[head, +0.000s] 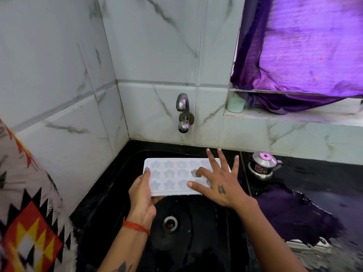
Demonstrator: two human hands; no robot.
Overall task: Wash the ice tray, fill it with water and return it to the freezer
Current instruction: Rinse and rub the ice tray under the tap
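A: Item one, largest?
B: Black stone sink, wet; chrome wall tap above, no water visibly running.
A: Item two?
B: White soft-looking plastic ice tray with star moulds, held level over the sink. Probably light, bendy, slippery when wet; best held by the short rims.
A: Hands?
B: Left hand grips the near-left corner, thumb on top. Right hand spread, fingertips touching the moulds, gripping nothing.
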